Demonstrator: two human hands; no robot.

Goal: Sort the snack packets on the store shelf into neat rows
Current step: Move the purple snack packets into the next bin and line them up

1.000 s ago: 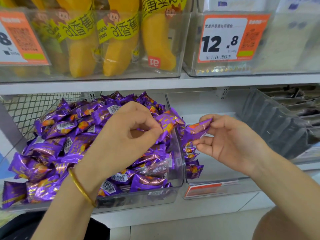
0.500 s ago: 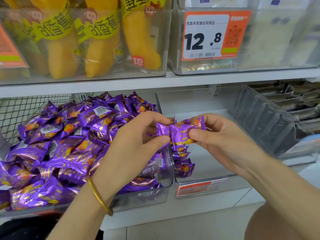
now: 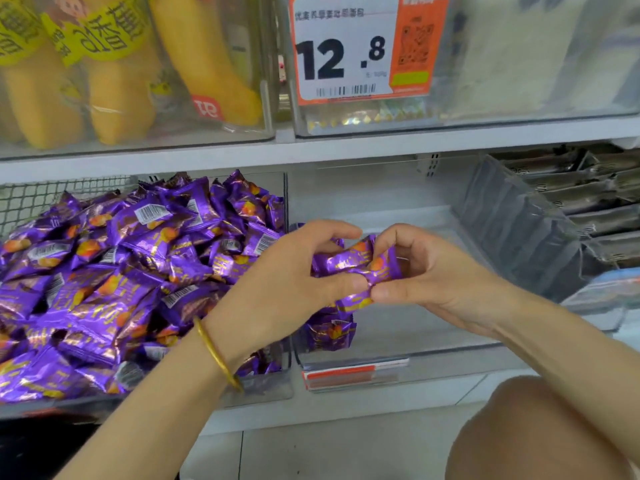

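Small purple snack packets [image 3: 353, 266] with orange print are bunched between my two hands above the middle clear bin [image 3: 398, 355]. My left hand [image 3: 291, 289], with a gold bangle on its wrist, pinches their left side between thumb and fingers. My right hand [image 3: 426, 275] pinches their right side. A loose heap of the same purple packets [image 3: 121, 271] fills the clear bin on the left. A few more packets [image 3: 330, 332] stand in a short row at the left wall of the middle bin, partly hidden by my hands.
Dark grey packets [image 3: 554, 223] lean in a bin at the right. On the shelf above stand yellow banana bread packs [image 3: 114, 71] and a bin with an orange 12.8 price tag [image 3: 360, 46]. A wire mesh panel [image 3: 34, 199] is at the far left. My knee [image 3: 519, 434] is at the bottom right.
My left hand carried a purple packet from the heap rightward and joined it to the one in my right hand. Both hands now pinch the bunch together above the middle bin.
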